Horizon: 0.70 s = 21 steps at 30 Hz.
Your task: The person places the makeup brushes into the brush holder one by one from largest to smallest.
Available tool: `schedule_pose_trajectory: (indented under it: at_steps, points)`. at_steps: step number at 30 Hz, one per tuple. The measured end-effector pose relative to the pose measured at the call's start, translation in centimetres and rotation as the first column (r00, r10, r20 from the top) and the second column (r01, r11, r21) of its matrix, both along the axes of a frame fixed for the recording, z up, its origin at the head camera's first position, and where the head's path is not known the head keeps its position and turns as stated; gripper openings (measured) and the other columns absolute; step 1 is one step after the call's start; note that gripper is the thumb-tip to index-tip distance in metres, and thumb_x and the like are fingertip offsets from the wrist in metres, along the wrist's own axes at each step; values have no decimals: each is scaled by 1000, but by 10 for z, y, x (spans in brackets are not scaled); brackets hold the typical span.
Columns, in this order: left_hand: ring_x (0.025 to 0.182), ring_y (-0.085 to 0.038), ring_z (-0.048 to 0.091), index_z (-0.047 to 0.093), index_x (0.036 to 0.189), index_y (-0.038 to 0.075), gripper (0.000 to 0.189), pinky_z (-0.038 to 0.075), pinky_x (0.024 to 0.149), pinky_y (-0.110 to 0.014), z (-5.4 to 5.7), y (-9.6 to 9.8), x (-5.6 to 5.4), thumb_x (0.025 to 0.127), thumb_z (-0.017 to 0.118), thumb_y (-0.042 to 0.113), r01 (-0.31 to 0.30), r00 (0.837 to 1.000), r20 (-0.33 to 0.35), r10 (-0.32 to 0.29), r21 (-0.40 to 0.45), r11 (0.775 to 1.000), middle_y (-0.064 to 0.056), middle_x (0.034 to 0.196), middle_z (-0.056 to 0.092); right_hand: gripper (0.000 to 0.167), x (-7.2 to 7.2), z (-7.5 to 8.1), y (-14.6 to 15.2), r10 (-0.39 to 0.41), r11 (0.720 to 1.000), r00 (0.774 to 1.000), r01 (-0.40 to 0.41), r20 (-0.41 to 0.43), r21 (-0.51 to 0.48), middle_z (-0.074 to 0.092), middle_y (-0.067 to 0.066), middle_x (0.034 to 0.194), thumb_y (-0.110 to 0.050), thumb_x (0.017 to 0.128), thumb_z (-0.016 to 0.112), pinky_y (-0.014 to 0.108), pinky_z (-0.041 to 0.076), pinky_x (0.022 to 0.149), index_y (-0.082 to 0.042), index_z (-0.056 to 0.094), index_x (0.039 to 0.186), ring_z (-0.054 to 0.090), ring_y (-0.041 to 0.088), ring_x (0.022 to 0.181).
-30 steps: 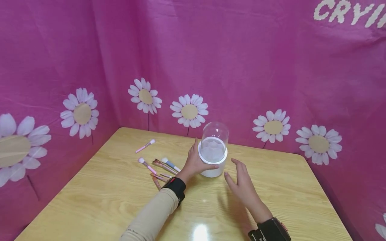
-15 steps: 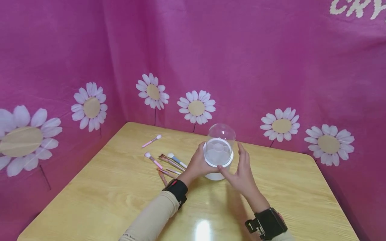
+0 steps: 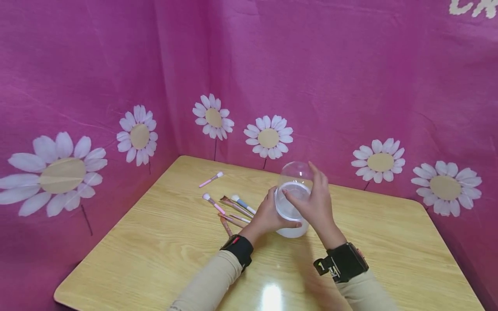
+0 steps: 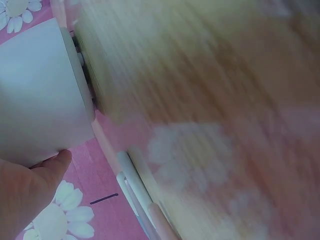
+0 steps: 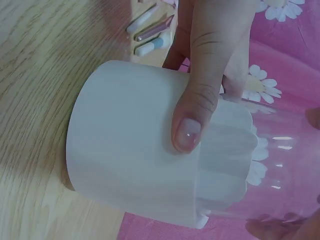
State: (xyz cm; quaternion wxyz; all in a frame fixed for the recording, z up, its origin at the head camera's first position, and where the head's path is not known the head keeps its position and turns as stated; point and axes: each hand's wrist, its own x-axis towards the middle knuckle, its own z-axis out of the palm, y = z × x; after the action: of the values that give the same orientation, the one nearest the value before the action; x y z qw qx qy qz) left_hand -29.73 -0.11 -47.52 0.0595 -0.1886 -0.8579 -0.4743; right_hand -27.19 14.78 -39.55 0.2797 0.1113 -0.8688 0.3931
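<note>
A white cylindrical holder (image 3: 292, 231) with a clear domed lid (image 3: 294, 169) stands on the table, tilted slightly if at all. My left hand (image 3: 272, 216) grips the white body from the left, its thumb across the front just under the rim. Around the clear dome curls my right hand (image 3: 318, 201), thumb in front and fingers at the far right side. Up close in the right wrist view, the left thumb presses the white body (image 5: 130, 140), and a scalloped white insert (image 5: 227, 150) shows through the dome. The left wrist view shows only the plain body (image 4: 40, 95).
Several makeup brushes lie left of the holder, among them a blue-handled brush (image 3: 244, 204) and a pink-handled brush (image 3: 214, 204). Another pink brush (image 3: 211, 179) lies farther back. A pink curtain with daisies (image 3: 330, 86) hangs behind the wooden table (image 3: 155, 250).
My right hand has come in from the right and taken hold of the dome. My left hand keeps its grip on the body. The head view has turned slightly left.
</note>
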Motion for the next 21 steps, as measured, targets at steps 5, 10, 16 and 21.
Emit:
schedule_pose_trajectory:
  at_steps: [5,10,16,21]
  points:
    - [121,-21,56,25,154,12,123,47,103,-37,1,3,-1,60,99,40,2,1000,23,-2,27,1000,-7,139,53,101,4,15,3,14,1000,995,-16,-101,-11,42,20,149,-27,71,93,61,43,105,-10,38,154,47,38,133]
    - [124,-21,54,24,154,14,125,45,105,-39,1,4,0,58,100,38,-2,998,60,0,45,999,-6,140,51,103,13,49,17,-32,997,981,17,-192,-80,43,22,146,-23,70,94,57,49,99,-12,36,155,51,37,125]
    - [122,-24,56,27,153,11,123,46,104,-40,-1,6,3,58,100,36,-6,1000,22,5,59,998,-9,138,53,99,25,61,66,-219,965,947,174,-236,-197,40,19,146,-20,74,91,51,48,98,-21,34,155,49,32,126]
    - [121,-24,56,27,153,12,122,47,103,-41,1,3,3,59,100,38,-10,1000,26,8,66,998,-8,138,53,97,27,18,101,-319,938,946,306,-63,-161,36,27,140,-21,72,90,60,44,98,-10,33,149,45,39,123]
